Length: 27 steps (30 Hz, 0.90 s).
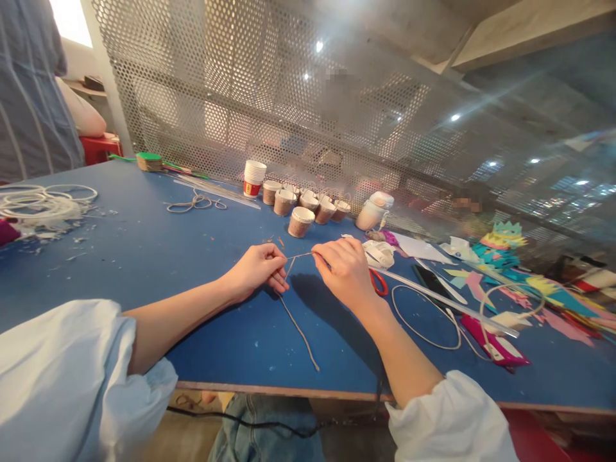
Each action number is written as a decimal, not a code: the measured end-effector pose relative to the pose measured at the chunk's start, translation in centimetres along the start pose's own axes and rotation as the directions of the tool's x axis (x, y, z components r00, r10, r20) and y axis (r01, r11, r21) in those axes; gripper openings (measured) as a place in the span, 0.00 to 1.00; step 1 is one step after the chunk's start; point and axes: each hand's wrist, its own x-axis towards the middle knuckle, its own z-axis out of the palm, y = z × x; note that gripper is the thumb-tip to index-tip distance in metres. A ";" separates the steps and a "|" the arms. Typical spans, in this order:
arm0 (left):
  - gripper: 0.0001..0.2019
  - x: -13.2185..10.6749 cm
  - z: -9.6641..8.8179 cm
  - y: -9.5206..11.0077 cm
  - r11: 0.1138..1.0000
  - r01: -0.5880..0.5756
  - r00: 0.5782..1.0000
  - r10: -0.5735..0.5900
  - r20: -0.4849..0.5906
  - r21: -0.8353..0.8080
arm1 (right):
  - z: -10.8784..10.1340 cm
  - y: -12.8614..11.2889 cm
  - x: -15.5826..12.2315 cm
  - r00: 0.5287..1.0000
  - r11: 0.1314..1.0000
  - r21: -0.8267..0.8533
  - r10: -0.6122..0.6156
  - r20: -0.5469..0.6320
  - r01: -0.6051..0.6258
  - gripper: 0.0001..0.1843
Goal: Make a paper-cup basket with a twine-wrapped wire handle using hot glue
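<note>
A thin beige cord (pixel 299 330) runs between my two hands above the blue table. My left hand (pixel 264 268) pinches it, and one length trails down from under those fingers across the tabletop toward the front edge. Between finger and thumb, my right hand (pixel 344 273) grips a short stretch, which is drawn nearly straight across the gap. Just past the hands stands a cord-wrapped paper cup (pixel 301 222), with several similar ones grouped behind it. Red-handled scissors (pixel 379 282) lie beside my right wrist, partly hidden by it.
A stack of white paper cups (pixel 254 178) and a white bottle (pixel 374 210) stand near the perforated metal screen (pixel 231 83). Loose cord (pixel 197 203) and a white coil (pixel 43 200) lie leftward. At right are a clear rod (pixel 447 300), a phone (pixel 436 285) and a magenta packet (pixel 495 340).
</note>
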 end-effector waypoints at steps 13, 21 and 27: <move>0.06 0.1 0.0 -0.1 1.000 0.007 1.000 -0.007 0.014 0.008 | -0.3 -0.2 0.0 1.000 1.000 0.016 0.004 0.007 -0.004 0.10; 0.07 0.2 -0.1 -0.2 1.000 0.007 1.000 -0.007 0.026 0.018 | -0.3 -0.4 0.0 0.999 0.999 0.009 -0.035 0.012 0.035 0.09; 0.05 0.2 -0.2 -0.4 1.000 0.004 0.999 -0.004 0.037 0.014 | -0.3 -0.4 -0.1 0.999 0.999 -0.002 -0.042 0.027 0.042 0.10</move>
